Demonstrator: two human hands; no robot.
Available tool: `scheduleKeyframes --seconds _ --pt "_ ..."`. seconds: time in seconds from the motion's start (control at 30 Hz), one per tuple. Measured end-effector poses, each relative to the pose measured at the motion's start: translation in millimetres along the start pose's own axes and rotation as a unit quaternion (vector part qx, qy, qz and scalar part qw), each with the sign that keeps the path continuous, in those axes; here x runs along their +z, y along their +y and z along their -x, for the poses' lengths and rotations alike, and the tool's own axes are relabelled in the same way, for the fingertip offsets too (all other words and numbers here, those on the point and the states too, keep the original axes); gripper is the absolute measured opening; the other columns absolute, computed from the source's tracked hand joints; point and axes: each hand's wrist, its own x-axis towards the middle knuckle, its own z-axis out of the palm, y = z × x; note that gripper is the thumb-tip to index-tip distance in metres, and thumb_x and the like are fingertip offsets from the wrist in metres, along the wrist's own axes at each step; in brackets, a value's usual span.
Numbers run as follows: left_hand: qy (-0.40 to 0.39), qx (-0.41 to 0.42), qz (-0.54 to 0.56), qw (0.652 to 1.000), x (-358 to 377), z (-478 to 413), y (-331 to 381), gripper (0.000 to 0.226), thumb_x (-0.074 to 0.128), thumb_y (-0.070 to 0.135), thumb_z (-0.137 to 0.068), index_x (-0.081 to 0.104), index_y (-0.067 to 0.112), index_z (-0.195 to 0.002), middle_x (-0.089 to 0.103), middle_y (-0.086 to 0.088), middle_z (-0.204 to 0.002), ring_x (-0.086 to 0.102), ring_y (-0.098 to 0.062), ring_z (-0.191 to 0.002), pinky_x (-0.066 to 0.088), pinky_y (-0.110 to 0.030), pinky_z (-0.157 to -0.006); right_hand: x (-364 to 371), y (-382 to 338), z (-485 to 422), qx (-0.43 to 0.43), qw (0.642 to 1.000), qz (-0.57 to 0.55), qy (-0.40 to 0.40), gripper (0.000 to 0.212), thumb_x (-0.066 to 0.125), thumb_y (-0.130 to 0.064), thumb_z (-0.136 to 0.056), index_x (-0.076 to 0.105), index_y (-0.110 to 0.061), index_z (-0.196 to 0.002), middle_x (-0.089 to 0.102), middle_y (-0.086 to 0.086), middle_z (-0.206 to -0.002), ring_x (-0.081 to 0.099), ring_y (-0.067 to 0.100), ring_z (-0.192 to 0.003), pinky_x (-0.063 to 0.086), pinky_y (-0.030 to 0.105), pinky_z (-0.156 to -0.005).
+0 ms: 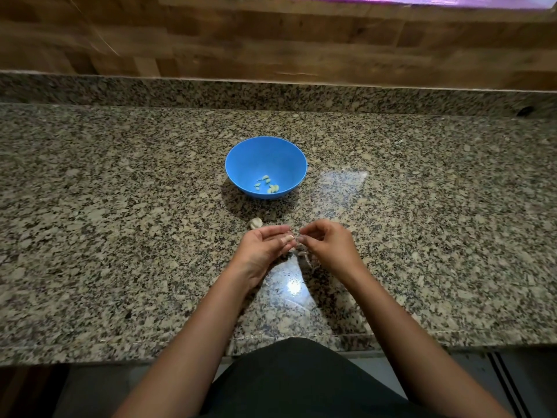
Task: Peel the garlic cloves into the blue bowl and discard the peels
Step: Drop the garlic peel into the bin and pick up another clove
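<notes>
A blue bowl stands on the granite counter with several peeled garlic cloves at its bottom. In front of it my left hand pinches a garlic clove between thumb and fingers. My right hand is fingertip to fingertip with it and pinches a strip of peel at the clove. A little heap of loose peels lies on the counter under and between the hands. An unpeeled piece of garlic sits just beyond my left hand.
The granite counter stretches wide to both sides, ending in a raised granite ledge and a wooden wall behind. Its front edge runs close to my body.
</notes>
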Motion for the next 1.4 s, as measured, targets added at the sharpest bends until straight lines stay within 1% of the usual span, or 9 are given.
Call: scheduleKeyframes --seconds 0.1,0.27,0.47,0.67,0.8,1.13,1.2,1.3,1.4 --pt "0.017 0.048 -0.061 0.997 -0.1 -2.1 -1.7 0.022 0.060 -0.012 -0.082 0.062 -0.002 -0.102 0.071 -0.014 -0.082 0.069 -0.016 -0.073 0.056 -0.019 -0.068 -1.2 -7.6 3.9 0.009 0.996 -0.076 -0.044 0.005 0.068 -0.014 -0.084 0.069 -0.018 -0.085 0.071 0.004 -0.080 0.063 0.012 -0.068 0.050 0.022 -0.061" --pt "0.040 0.132 -0.177 0.974 3.5 -1.2 0.9 0.022 0.067 -0.004 -0.080 0.064 0.014 -0.093 0.069 -0.010 -0.093 0.066 -0.017 -0.089 0.054 -0.021 -0.076 -0.8 -10.7 6.2 0.033 0.989 -0.138 -0.040 0.006 0.068 -0.016 -0.084 0.070 -0.011 -0.085 0.070 0.016 -0.085 0.059 0.017 -0.064 0.048 0.024 -0.054" --pt "0.053 0.177 -0.172 0.968 10.9 2.3 -2.2 0.022 0.068 -0.004 -0.080 0.066 0.014 -0.092 0.069 -0.006 -0.092 0.066 -0.012 -0.086 0.054 -0.019 -0.076 4.4 -11.3 5.4 0.052 0.986 -0.158 -0.001 0.010 0.068 -0.013 -0.084 0.069 -0.003 -0.084 0.068 0.021 -0.081 0.059 0.022 -0.062 0.050 0.033 -0.058" --pt "0.066 0.158 -0.107 0.979 13.5 1.5 -5.5 0.017 0.066 -0.007 -0.080 0.067 0.009 -0.086 0.068 -0.006 -0.081 0.065 -0.013 -0.076 0.055 -0.022 -0.071 7.0 -12.4 6.8 0.058 0.981 -0.184 0.012 0.004 0.067 -0.007 -0.083 0.069 -0.003 -0.085 0.068 0.023 -0.082 0.061 0.026 -0.065 0.054 0.043 -0.069" --pt "0.069 0.152 -0.087 0.982 15.4 1.6 -6.0 0.017 0.065 -0.008 -0.080 0.068 0.008 -0.082 0.068 -0.001 -0.073 0.065 -0.007 -0.068 0.052 -0.016 -0.064 7.6 -13.4 8.1 0.042 0.984 -0.174 0.019 0.002 0.066 -0.006 -0.084 0.068 -0.005 -0.084 0.068 0.011 -0.077 0.062 0.013 -0.061 0.054 0.022 -0.057" --pt "0.044 0.115 -0.026 0.992 13.4 1.2 -4.4 0.015 0.062 -0.010 -0.081 0.067 0.004 -0.081 0.071 -0.003 -0.068 0.067 -0.012 -0.066 0.054 -0.019 -0.063 11.1 -11.4 6.4 0.040 0.982 -0.181 0.031 0.001 0.066 -0.004 -0.083 0.066 -0.003 -0.083 0.065 0.003 -0.071 0.060 0.001 -0.053 0.047 0.015 -0.052" --pt "0.039 0.098 0.012 0.994 13.5 0.5 -3.2 0.014 0.062 -0.010 -0.080 0.067 0.002 -0.081 0.070 -0.005 -0.068 0.067 -0.015 -0.068 0.056 -0.021 -0.068 10.4 -11.6 7.0 0.040 0.983 -0.179 0.031 0.003 0.066 -0.006 -0.083 0.065 -0.007 -0.081 0.064 0.003 -0.070 0.060 0.001 -0.052 0.051 0.021 -0.055" --pt "0.034 0.071 0.069 0.995 13.5 1.3 -0.8 0.013 0.059 -0.013 -0.081 0.065 -0.002 -0.083 0.070 -0.007 -0.069 0.067 -0.015 -0.068 0.056 -0.019 -0.068 8.9 -11.9 7.1 0.047 0.978 -0.200 0.024 0.006 0.065 -0.006 -0.084 0.064 -0.008 -0.079 0.066 0.006 -0.071 0.062 0.011 -0.057 0.055 0.043 -0.069" --pt "0.034 0.041 0.120 0.991 13.9 2.5 -0.5 0.011 0.057 -0.012 -0.083 0.064 -0.003 -0.084 0.069 -0.010 -0.071 0.067 -0.013 -0.064 0.056 -0.017 -0.066 7.1 -11.9 6.6 0.051 0.980 -0.194 0.011 0.007 0.062 -0.003 -0.086 0.064 -0.008 -0.081 0.065 0.008 -0.074 0.061 0.012 -0.060 0.054 0.047 -0.075"
